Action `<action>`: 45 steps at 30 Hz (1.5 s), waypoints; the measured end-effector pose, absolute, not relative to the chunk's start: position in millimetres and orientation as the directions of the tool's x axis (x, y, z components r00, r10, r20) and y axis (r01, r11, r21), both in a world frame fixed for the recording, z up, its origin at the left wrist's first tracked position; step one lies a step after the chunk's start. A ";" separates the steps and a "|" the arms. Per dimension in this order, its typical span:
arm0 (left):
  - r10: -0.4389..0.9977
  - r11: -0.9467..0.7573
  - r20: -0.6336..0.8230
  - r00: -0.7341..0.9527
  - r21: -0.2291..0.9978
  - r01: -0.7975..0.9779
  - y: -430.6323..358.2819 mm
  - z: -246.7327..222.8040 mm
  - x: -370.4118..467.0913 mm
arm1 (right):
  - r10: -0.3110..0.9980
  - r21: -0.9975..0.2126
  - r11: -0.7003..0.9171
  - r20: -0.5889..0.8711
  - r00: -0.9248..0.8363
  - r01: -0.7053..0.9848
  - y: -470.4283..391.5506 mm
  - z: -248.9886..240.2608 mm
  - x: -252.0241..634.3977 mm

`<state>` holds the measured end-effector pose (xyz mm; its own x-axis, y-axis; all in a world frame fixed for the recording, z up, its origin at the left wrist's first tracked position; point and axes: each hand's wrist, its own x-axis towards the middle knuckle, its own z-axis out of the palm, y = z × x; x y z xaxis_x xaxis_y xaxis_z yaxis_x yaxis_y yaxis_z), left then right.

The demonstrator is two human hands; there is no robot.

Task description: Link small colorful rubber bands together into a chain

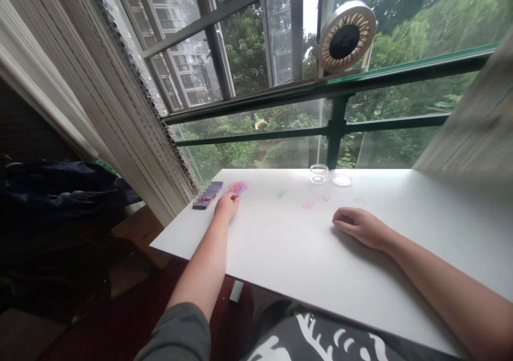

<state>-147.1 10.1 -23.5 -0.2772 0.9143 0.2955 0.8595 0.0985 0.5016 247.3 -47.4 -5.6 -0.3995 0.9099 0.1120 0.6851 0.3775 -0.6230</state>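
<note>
My left hand (227, 206) is at the near edge of a small heap of mixed pink, red and purple bands (239, 187), on the left of the white table. Its fingers are pinched together, and whatever lies between them is too small to make out. My right hand (356, 224) rests on the tabletop with its fingers loosely curled in, and nothing shows in it. Beyond it are a pale cluster (359, 201), a pink cluster (307, 206) and another pink cluster (326, 197). Between the hands, farther back, lies a light blue cluster (281, 194).
A phone (208, 195) lies left of my left hand. At the table's back edge stand a clear round container (318, 174) and a clear shallow dish or lid (342, 180). A round fan (347, 39) sits by the green window railing (280, 135). A curtain (92, 72) hangs at left.
</note>
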 end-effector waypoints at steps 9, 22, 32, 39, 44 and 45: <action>0.888 0.232 0.251 -0.385 0.478 0.847 7.7 -19.3 -157.7 | 0.909 -0.619 0.376 0.099 -0.406 0.690 -46.9 -5.2 247.2; 0.899 0.262 0.215 -0.381 0.433 0.863 2.3 -10.2 -147.2 | 0.912 -0.661 0.359 0.099 -0.398 0.659 -46.6 -5.5 247.2; 0.919 0.246 0.240 -0.312 0.269 0.931 6.7 -15.7 -147.2 | 0.907 -0.644 0.376 0.109 -0.407 0.666 -46.0 -6.1 247.7; 0.924 0.251 0.228 -0.308 0.246 0.936 9.6 -17.2 -147.7 | 0.913 -0.673 0.361 0.115 -0.391 0.645 -46.3 -5.7 246.6; 0.896 0.291 0.223 -0.384 0.360 0.887 8.0 -16.0 -147.7 | 0.911 -0.679 0.368 0.126 -0.393 0.635 -46.1 -6.3 246.6; 0.889 0.302 0.220 -0.401 0.375 0.876 7.5 -15.1 -147.7 | 0.911 -0.681 0.368 0.126 -0.393 0.633 -46.0 -6.3 246.8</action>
